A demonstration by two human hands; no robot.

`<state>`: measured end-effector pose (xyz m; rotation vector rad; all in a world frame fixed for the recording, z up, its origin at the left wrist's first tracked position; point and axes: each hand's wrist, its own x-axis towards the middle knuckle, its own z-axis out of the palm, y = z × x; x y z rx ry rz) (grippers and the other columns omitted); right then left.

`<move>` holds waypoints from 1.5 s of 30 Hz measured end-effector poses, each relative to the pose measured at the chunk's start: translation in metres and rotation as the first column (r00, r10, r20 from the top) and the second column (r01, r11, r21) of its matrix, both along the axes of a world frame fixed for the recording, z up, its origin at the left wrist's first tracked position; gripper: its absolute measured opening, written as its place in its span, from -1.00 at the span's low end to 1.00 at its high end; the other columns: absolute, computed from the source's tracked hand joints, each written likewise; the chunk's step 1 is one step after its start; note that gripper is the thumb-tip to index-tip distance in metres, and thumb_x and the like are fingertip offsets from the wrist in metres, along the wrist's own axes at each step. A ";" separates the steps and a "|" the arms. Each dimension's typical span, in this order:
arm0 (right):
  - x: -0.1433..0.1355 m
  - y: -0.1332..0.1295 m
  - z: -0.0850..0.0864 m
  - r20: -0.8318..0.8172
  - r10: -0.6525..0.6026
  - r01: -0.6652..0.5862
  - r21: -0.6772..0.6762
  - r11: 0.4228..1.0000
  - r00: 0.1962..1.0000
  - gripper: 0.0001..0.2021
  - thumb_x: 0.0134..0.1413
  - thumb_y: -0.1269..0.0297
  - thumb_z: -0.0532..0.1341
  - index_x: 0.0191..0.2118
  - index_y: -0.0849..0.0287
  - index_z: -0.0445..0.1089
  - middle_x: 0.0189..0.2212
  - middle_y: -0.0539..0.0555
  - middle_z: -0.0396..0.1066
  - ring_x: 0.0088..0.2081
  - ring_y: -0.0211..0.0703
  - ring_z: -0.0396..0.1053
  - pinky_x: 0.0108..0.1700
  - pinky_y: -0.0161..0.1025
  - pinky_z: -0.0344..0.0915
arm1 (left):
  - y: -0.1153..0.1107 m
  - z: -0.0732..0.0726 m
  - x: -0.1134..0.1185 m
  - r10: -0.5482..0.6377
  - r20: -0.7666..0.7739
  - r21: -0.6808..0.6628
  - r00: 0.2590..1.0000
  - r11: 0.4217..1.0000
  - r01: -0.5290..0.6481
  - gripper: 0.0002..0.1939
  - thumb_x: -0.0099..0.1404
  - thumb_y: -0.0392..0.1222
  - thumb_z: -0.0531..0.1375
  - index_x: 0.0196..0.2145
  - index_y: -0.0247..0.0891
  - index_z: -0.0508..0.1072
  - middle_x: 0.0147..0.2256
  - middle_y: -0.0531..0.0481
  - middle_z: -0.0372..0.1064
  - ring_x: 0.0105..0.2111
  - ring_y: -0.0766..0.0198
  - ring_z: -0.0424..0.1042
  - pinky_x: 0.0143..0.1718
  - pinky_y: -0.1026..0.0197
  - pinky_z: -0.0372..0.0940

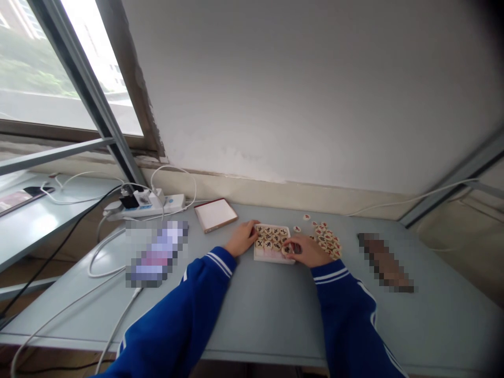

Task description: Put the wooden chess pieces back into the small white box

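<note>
A white box sits in the middle of the desk with rows of round Chinese chess pieces in it, marked in black. My left hand grips the box at its left edge, fingers closed against the side and rim. Over the right end of the box, my right hand is closed, its fingertips pinching a chess piece at the end of the front row. Just beyond that hand lies a loose pile of chess pieces, mostly red-marked, partly hidden by the hand.
A box lid lies at the back left. Beside it are a power strip with plugs and white cables, and a blurred-out phone-like object. Another blurred dark object lies at right. A wall rises behind the desk.
</note>
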<state>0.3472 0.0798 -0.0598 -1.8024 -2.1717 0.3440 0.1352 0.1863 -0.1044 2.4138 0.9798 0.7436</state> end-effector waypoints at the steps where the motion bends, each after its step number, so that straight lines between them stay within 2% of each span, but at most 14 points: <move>1: -0.001 0.000 0.000 0.020 -0.002 0.002 0.005 1.000 1.000 -0.81 -0.14 0.27 0.24 -0.29 0.08 0.39 -0.45 -0.04 0.32 -0.39 -0.26 0.27 -0.32 -0.34 0.17 | 0.000 0.000 0.000 -0.001 -0.001 -0.001 1.000 1.000 0.001 -0.67 0.25 -0.16 -0.02 -0.04 -0.28 0.24 -0.31 -0.08 0.31 -0.26 0.20 0.29 -0.20 0.17 0.20; 6: -0.007 -0.001 0.003 0.117 -0.039 0.033 0.053 0.998 0.992 -0.77 -0.12 0.28 0.23 -0.24 0.11 0.31 -0.42 -0.02 0.35 -0.37 -0.23 0.29 -0.29 -0.29 0.13 | 0.000 -0.001 0.000 -0.002 0.008 0.006 1.000 1.000 0.002 -0.67 0.26 -0.15 -0.03 -0.04 -0.29 0.24 -0.29 -0.09 0.31 -0.24 0.19 0.28 -0.18 0.17 0.19; 13: -0.009 -0.002 0.003 0.202 -0.046 0.033 0.068 0.997 0.978 -0.90 -0.07 0.24 0.21 -0.46 0.14 0.34 -0.43 -0.02 0.34 -0.37 -0.23 0.28 -0.27 -0.28 0.11 | 0.000 0.000 0.000 -0.011 0.002 0.007 1.000 1.000 0.011 -0.68 0.25 -0.18 -0.02 -0.05 -0.29 0.24 -0.30 -0.08 0.31 -0.24 0.19 0.28 -0.17 0.16 0.19; 18: -0.003 -0.001 0.005 0.187 -0.055 0.041 0.078 0.996 0.981 -0.89 0.02 0.31 0.12 -0.41 0.11 0.39 -0.42 -0.01 0.35 -0.36 -0.23 0.28 -0.23 -0.28 0.11 | 0.001 -0.001 0.000 -0.006 0.002 0.017 1.000 1.000 0.005 -0.68 0.26 -0.16 -0.02 -0.05 -0.29 0.23 -0.31 -0.08 0.30 -0.27 0.20 0.28 -0.20 0.16 0.20; 20: 0.003 -0.002 0.006 0.214 -0.125 0.097 0.137 0.986 0.969 -0.85 0.05 0.32 0.08 -0.36 0.11 0.39 -0.38 0.01 0.37 -0.30 -0.20 0.29 -0.18 -0.24 0.09 | 0.001 -0.001 0.001 -0.003 -0.004 0.019 1.000 1.000 0.003 -0.68 0.26 -0.16 -0.02 -0.04 -0.29 0.23 -0.31 -0.08 0.30 -0.26 0.19 0.28 -0.20 0.17 0.20; 23: 0.015 -0.004 0.003 0.305 -0.332 0.252 0.274 0.928 0.893 -0.83 0.05 0.32 0.07 -0.27 0.11 0.38 -0.26 0.09 0.36 -0.15 -0.08 0.23 -0.12 -0.14 0.03 | 0.001 -0.001 0.001 0.001 -0.009 0.021 1.000 1.000 -0.001 -0.68 0.26 -0.17 -0.02 -0.04 -0.28 0.23 -0.30 -0.08 0.30 -0.27 0.20 0.28 -0.21 0.18 0.20; 26: 0.026 -0.005 -0.005 0.391 -0.477 0.386 0.292 0.875 0.787 -0.81 -0.02 0.30 0.12 -0.23 0.12 0.37 -0.17 0.17 0.31 -0.07 0.03 0.15 -0.13 -0.07 0.00 | 0.000 0.000 0.001 0.003 -0.011 0.025 1.000 1.000 -0.002 -0.69 0.27 -0.16 -0.03 -0.05 -0.28 0.23 -0.29 -0.08 0.30 -0.26 0.20 0.28 -0.20 0.17 0.20; 28: 0.031 -0.004 -0.012 0.436 -0.503 0.435 0.253 0.864 0.746 -0.79 -0.05 0.28 0.14 -0.23 0.14 0.37 -0.16 0.19 0.30 -0.09 0.03 0.15 -0.16 -0.05 0.00 | -0.001 0.001 0.001 0.004 -0.015 0.025 1.000 1.000 -0.003 -0.69 0.27 -0.16 -0.03 -0.05 -0.28 0.23 -0.28 -0.08 0.31 -0.25 0.19 0.28 -0.20 0.17 0.20; 31: 0.033 -0.001 -0.018 0.461 -0.490 0.438 0.222 0.871 0.740 -0.83 -0.02 0.30 0.10 -0.27 0.13 0.37 -0.19 0.15 0.31 -0.11 -0.01 0.16 -0.17 -0.05 -0.03 | -0.002 0.003 0.001 0.004 -0.020 0.024 1.000 1.000 -0.003 -0.70 0.26 -0.18 -0.03 -0.05 -0.28 0.23 -0.27 -0.07 0.31 -0.23 0.19 0.28 -0.18 0.18 0.19; 37: 0.039 -0.002 -0.019 0.480 -0.560 0.484 0.284 0.828 0.675 -0.77 0.01 0.27 0.07 -0.22 0.22 0.36 -0.20 0.23 0.32 -0.13 0.04 0.17 -0.21 -0.05 -0.04 | -0.001 0.002 0.000 -0.007 -0.018 0.030 1.000 1.000 0.008 -0.69 0.25 -0.20 -0.02 -0.05 -0.29 0.23 -0.25 -0.08 0.31 -0.22 0.18 0.28 -0.17 0.16 0.19; 41: 0.040 -0.004 -0.018 0.468 -0.541 0.468 0.272 0.841 0.699 -0.79 -0.01 0.20 0.11 -0.31 0.20 0.39 -0.21 0.20 0.34 -0.13 0.05 0.18 -0.20 -0.04 -0.03 | 0.000 0.001 0.000 -0.020 -0.002 0.034 1.000 0.999 0.020 -0.70 0.25 -0.20 -0.02 -0.06 -0.29 0.23 -0.25 -0.09 0.32 -0.23 0.18 0.28 -0.18 0.16 0.19; 45: 0.030 0.000 -0.014 0.366 -0.478 0.384 0.302 0.873 0.798 -0.77 0.01 0.13 0.10 -0.33 0.14 0.39 -0.26 0.12 0.37 -0.15 0.01 0.22 -0.16 -0.05 -0.03 | -0.001 0.001 0.000 -0.028 0.015 0.029 0.999 0.999 0.028 -0.70 0.25 -0.21 -0.02 -0.06 -0.30 0.23 -0.23 -0.10 0.31 -0.22 0.18 0.28 -0.17 0.16 0.18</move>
